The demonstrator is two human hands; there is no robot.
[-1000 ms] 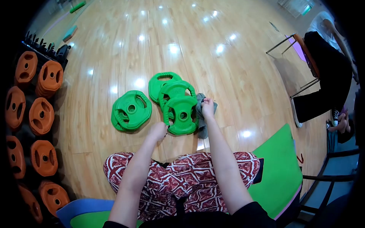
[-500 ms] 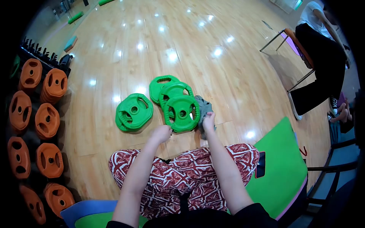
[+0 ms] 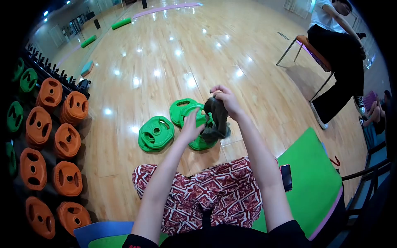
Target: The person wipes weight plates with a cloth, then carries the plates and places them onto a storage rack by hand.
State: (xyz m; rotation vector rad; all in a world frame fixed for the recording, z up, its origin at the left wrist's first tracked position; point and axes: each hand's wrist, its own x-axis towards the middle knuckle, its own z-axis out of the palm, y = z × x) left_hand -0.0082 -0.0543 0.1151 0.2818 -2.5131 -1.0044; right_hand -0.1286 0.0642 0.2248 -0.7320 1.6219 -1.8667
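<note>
My right hand (image 3: 228,100) holds up a crumpled dark grey cloth (image 3: 219,118), with its fingers bent at the upper end. The cloth hangs in front of a group of overlapping green weight plates (image 3: 181,108) and hides part of them. Over those plates, just left of the cloth, is my left hand (image 3: 191,129) with fingers apart; whether it touches a plate is unclear. Another green weight plate (image 3: 156,133) tops a small pile on the wooden floor to the left.
Orange weight plates (image 3: 68,177) fill a rack on the left. A green mat (image 3: 312,177) with a phone (image 3: 286,177) on it lies at my right. A person (image 3: 341,62) sits on a chair (image 3: 315,51) at the upper right. Foam rollers (image 3: 121,23) lie far off.
The cloth has been lifted from beside the plates and brought over them by my right hand. My left hand has moved up and right from the plates' near edge, its fingers now spread.
</note>
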